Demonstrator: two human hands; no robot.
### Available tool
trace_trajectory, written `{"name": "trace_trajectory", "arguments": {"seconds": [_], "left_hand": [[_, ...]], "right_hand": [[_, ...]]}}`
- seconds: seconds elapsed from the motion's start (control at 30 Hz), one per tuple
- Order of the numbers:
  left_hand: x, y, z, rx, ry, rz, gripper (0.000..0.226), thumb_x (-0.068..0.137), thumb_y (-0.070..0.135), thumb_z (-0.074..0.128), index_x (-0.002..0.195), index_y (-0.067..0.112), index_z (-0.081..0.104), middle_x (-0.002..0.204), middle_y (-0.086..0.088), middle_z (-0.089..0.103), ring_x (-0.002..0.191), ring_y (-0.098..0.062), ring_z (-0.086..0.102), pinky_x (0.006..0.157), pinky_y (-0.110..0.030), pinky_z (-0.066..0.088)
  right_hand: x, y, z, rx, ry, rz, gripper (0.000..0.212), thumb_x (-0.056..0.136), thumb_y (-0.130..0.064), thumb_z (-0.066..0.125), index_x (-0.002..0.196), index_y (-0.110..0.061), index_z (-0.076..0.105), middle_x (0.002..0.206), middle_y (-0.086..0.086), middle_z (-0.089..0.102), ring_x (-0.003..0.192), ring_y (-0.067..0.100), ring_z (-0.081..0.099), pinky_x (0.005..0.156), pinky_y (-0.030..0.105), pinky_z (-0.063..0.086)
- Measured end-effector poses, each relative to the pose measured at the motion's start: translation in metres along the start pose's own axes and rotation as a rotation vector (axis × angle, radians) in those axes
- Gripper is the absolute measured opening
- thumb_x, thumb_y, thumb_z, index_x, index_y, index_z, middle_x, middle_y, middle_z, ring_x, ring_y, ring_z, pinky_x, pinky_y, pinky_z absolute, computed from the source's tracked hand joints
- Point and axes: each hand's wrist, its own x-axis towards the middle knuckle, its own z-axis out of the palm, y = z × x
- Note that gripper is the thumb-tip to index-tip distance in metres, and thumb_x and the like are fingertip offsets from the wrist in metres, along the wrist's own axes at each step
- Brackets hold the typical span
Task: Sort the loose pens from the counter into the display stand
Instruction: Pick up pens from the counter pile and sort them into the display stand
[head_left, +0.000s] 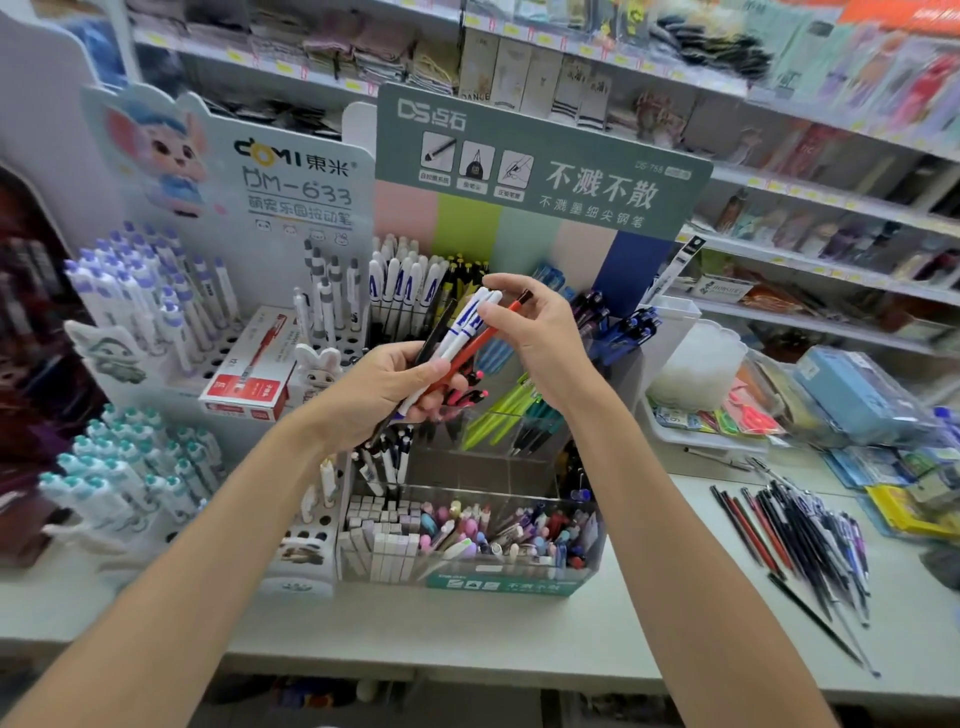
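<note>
Gripping a bunch of pens (460, 338) with smooth plastic barrels (white with blue bands, one black, one red), the left hand (384, 395) is curling round their lower ends in front of the display stand (540, 171). The right hand (540, 338) is pinching the bunch's tips between thumb and forefinger; which barrel, cannot tell. The stand's clear compartments are holding green pens (498, 410) and, in front, a blurred pastel jumble. Loose pens (800, 535), thin and dark, are lying heaped on the white counter (467, 634), well apart.

Bright, even shop light — wide-angle bowing, soft blur toward the edges.
</note>
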Motion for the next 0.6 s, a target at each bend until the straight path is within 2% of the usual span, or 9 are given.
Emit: {"name": "trace_trajectory", "arguments": {"seconds": [0.07, 0.17, 0.27, 0.33, 0.47, 0.6], "left_hand": [[-0.002, 0.002, -0.004, 0.033, 0.039, 0.005, 0.038, 0.089, 0.026, 0.057, 0.121, 0.006, 0.057, 0.079, -0.002, 0.064, 0.054, -0.006, 0.042, 0.044, -0.014, 0.032], [-0.007, 0.004, -0.011, 0.128, 0.112, 0.005, 0.030, 0.089, 0.030, 0.057, 0.108, 0.007, 0.059, 0.070, 0.001, 0.058, 0.049, -0.004, 0.037, 0.042, -0.014, 0.027], [-0.014, 0.004, -0.015, 0.121, 0.094, -0.013, 0.032, 0.088, 0.037, 0.055, 0.105, 0.010, 0.059, 0.067, 0.005, 0.052, 0.050, -0.004, 0.033, 0.044, -0.013, 0.026], [-0.018, 0.006, -0.019, 0.128, 0.056, -0.007, 0.035, 0.088, 0.039, 0.056, 0.107, 0.010, 0.058, 0.068, 0.006, 0.049, 0.051, -0.004, 0.030, 0.045, -0.013, 0.026], [-0.024, 0.015, -0.032, 0.218, 0.057, 0.000, 0.034, 0.090, 0.034, 0.057, 0.111, 0.007, 0.053, 0.066, 0.007, 0.039, 0.052, -0.006, 0.025, 0.045, -0.017, 0.022], [-0.030, 0.010, -0.053, 0.155, 0.271, -0.007, 0.021, 0.103, 0.022, 0.045, 0.110, 0.008, 0.059, 0.065, 0.005, 0.044, 0.048, -0.005, 0.030, 0.042, -0.014, 0.023]], "right_hand": [[0.002, 0.000, 0.007, 0.002, -0.004, -0.011, 0.027, 0.083, -0.011, 0.072, 0.107, -0.024, 0.071, 0.089, 0.006, 0.066, 0.083, 0.023, 0.059, 0.092, 0.050, 0.054], [0.005, -0.008, 0.015, -0.100, -0.128, -0.050, 0.028, 0.085, -0.018, 0.074, 0.113, -0.023, 0.071, 0.081, -0.003, 0.062, 0.079, 0.016, 0.057, 0.088, 0.040, 0.051], [0.012, -0.021, 0.017, -0.153, -0.168, -0.099, 0.023, 0.088, -0.012, 0.072, 0.111, -0.010, 0.073, 0.071, -0.005, 0.057, 0.072, 0.011, 0.055, 0.079, 0.032, 0.049], [0.019, -0.028, 0.018, -0.136, -0.139, -0.103, 0.021, 0.088, -0.007, 0.070, 0.108, -0.005, 0.072, 0.068, -0.005, 0.056, 0.067, 0.008, 0.056, 0.074, 0.026, 0.051], [0.028, -0.033, 0.023, -0.128, -0.038, -0.168, 0.015, 0.090, -0.010, 0.069, 0.103, -0.016, 0.073, 0.075, -0.007, 0.060, 0.071, 0.011, 0.057, 0.074, 0.028, 0.053], [0.043, -0.039, 0.010, 0.017, 0.253, -0.178, 0.012, 0.093, -0.004, 0.062, 0.103, -0.008, 0.067, 0.080, 0.003, 0.060, 0.069, 0.010, 0.060, 0.068, 0.022, 0.056]]}}
